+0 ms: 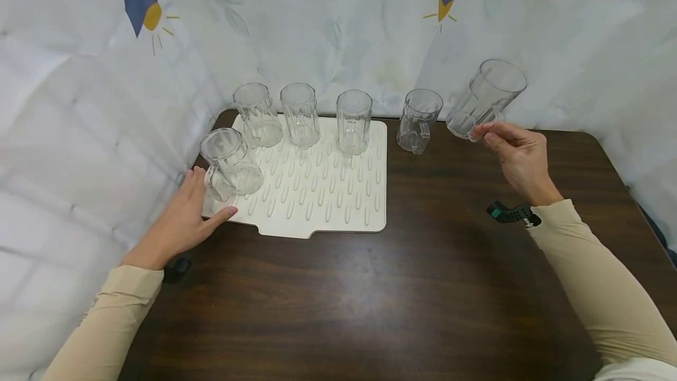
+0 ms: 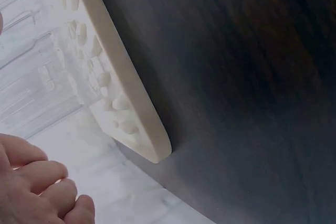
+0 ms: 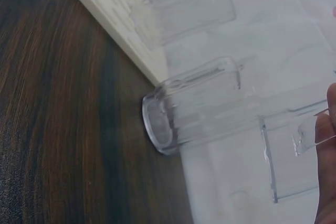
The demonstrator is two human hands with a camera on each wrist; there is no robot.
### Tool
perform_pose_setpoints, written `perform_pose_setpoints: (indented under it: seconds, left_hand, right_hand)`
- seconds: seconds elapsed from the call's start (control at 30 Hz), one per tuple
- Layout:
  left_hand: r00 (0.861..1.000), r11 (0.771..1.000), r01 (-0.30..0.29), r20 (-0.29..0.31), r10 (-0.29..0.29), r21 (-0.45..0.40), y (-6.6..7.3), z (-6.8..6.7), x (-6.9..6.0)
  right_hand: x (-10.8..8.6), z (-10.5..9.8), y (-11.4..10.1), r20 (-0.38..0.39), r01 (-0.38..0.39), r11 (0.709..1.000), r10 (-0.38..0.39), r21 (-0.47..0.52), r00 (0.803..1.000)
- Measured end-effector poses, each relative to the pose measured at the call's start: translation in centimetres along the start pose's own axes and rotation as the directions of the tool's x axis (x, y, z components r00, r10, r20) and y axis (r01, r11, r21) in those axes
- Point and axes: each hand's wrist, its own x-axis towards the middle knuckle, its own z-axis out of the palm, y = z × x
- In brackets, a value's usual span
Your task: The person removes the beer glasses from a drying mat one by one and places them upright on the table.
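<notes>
My right hand [image 1: 520, 157] pinches the handle of a clear glass mug [image 1: 486, 99], which leans to the right at the table's back. In the right wrist view, part of this mug [image 3: 291, 156] shows beside the fingers. My left hand [image 1: 182, 216] lies at the left front corner of a cream draining board [image 1: 328, 216], thumb spread, close to the handle of another clear mug [image 1: 233, 160]. Whether it touches that mug or the board is unclear. More clear mugs stand upright along the board's back: one at left [image 1: 259, 116], a middle mug [image 1: 300, 115], and a right mug [image 1: 354, 122].
Just right of the board, another clear mug [image 1: 419, 121] stands on the dark wooden table [image 1: 359, 298]. A white patterned sheet [image 1: 328, 28] hangs behind the table and along its left side. Dark wristbands sit at both wrists.
</notes>
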Motion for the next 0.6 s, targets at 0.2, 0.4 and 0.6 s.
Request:
perform_pose_setpoints:
  seconds: [0.2, 0.4, 0.6]
  left_hand:
    - [0.999, 1.0, 0.011, 0.04, -0.012, 0.023, 0.1, 0.3, 0.1]
    - [0.99, 0.998, 0.048, 0.133, -0.053, 0.039, 0.2, 0.5, 0.1]
    - [0.981, 0.997, 0.062, 0.181, -0.068, 0.041, 0.3, 0.6, 0.3]
  right_hand:
    - [-0.1, -0.5, 0.9, 0.015, -0.046, 0.998, 0.046, -0.033, 0.999]
    - [-0.3, -1.0, 1.9, -0.017, -0.094, 0.99, 0.093, -0.107, 0.996]
    - [-0.4, -1.4, 2.8, -0.031, -0.131, 0.981, 0.128, -0.144, 0.991]
